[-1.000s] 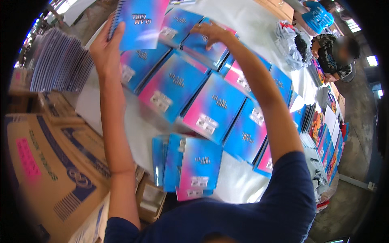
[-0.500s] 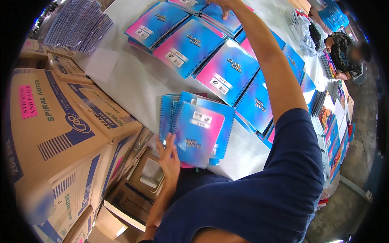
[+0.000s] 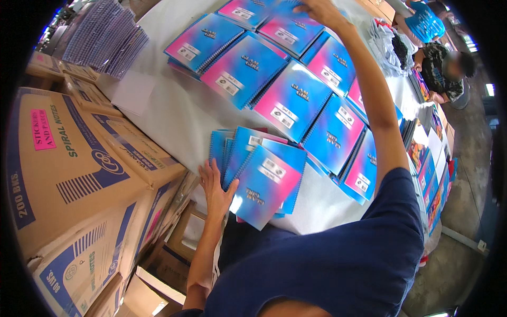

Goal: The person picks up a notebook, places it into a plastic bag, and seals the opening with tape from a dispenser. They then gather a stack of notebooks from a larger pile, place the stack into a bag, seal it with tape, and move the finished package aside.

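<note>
A loose pile of blue-and-pink spiral notebooks (image 3: 266, 179) lies in front of me, its top one skewed over the others. My left hand (image 3: 215, 186) is at the pile's left edge, fingers spread and thumb against the notebooks, not wrapped round any. Beyond the pile, more of the same notebooks (image 3: 292, 98) lie in rows of short stacks, spirals along their sides. My right hand (image 3: 321, 11) reaches over the far stacks, beside a blurred blue notebook (image 3: 285, 9) at the top edge. Its fingertips are smeared, so a grip on that notebook cannot be made out.
Large cardboard cartons (image 3: 79, 169) stand along the left of the white-covered table (image 3: 182, 113). Stacked spiral-bound books (image 3: 103, 39) and a white sheet (image 3: 133, 92) lie at the far left. Other notebook stacks (image 3: 426, 174) line the right, where a co-worker (image 3: 449, 74) is.
The near pile's top notebook has turned and slid toward me. My left hand's fingers have spread wider. My right hand has shifted slightly right at the far stacks; the whole view has moved a little.
</note>
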`<state>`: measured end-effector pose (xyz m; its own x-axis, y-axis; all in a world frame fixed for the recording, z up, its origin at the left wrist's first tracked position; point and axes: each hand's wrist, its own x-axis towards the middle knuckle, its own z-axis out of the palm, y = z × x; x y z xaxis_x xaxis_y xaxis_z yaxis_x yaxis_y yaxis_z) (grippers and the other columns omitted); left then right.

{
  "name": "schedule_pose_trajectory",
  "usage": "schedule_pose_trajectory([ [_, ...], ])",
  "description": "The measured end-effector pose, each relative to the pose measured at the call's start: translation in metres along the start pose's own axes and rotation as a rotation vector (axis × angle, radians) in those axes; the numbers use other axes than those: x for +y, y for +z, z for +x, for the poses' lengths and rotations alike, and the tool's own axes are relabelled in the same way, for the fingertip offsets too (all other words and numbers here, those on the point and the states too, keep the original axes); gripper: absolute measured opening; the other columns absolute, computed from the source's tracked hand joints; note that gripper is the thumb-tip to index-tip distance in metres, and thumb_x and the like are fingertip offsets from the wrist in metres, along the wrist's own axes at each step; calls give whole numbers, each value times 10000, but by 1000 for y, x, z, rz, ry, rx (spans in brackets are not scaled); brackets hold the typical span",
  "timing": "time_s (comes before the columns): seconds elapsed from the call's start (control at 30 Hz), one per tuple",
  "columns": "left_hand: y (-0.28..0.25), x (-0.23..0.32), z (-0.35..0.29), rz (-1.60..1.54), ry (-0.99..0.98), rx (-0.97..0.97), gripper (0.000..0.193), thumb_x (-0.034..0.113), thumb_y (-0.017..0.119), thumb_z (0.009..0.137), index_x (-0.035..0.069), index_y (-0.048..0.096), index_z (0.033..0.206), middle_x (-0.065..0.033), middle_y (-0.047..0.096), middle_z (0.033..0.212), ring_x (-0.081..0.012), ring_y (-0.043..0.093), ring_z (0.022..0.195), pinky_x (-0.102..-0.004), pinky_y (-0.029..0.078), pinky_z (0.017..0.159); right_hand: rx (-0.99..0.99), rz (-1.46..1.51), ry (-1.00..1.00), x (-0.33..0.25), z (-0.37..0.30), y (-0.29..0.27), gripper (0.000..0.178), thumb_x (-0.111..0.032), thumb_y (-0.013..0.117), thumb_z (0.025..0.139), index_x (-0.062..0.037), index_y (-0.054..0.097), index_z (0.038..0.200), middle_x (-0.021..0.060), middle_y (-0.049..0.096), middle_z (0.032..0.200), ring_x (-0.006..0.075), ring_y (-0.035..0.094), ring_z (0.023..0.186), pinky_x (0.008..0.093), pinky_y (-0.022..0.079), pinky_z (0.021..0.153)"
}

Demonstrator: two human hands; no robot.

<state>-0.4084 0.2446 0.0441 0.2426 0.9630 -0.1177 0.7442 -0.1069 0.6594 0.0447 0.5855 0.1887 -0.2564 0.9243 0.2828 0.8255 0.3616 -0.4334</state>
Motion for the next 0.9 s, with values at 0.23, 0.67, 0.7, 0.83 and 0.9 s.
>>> schedule_pose_trajectory([
  [0.23,12,5,-11,2,81,36,607,233,451,946,48,202,1468,-271,186,1494,-491,170,1360,-550,137,1108,293,432,622,-189,-207,1,411,-288,705,828,44,537,1000,165,605,777,213,541,678,383,451,640],
  [0.67,7,-12,27,-258,27,-20,801,377,639,865,57,219,1467,-249,348,1436,-393,199,1389,-455,170,1127,437,824,1077,-273,-383,180,627,-388,647,875,92,481,1243,160,631,1036,186,594,896,324,485,798],
  [0.7,9,-10,26,-265,49,-51,812,343,667,854,54,220,1466,-239,371,1424,-372,237,1382,-444,198,1123,400,813,1066,-279,-373,186,646,-396,658,866,97,479,1243,171,629,1049,189,595,906,322,487,801],
  [0.83,-20,12,19,-1092,-141,-351,887,126,762,758,45,234,1465,-137,434,1378,-242,390,1289,-361,306,1078,203,1152,1194,-286,-343,181,686,-394,716,822,112,488,1225,192,620,1098,210,597,982,332,489,835],
  [0.9,-29,6,20,-1211,-106,-378,931,31,785,707,40,242,1464,-87,452,1356,-193,435,1240,-325,335,1058,134,1346,1162,-278,-347,181,671,-364,743,803,116,502,1205,193,619,1101,216,596,1007,336,490,854],
])
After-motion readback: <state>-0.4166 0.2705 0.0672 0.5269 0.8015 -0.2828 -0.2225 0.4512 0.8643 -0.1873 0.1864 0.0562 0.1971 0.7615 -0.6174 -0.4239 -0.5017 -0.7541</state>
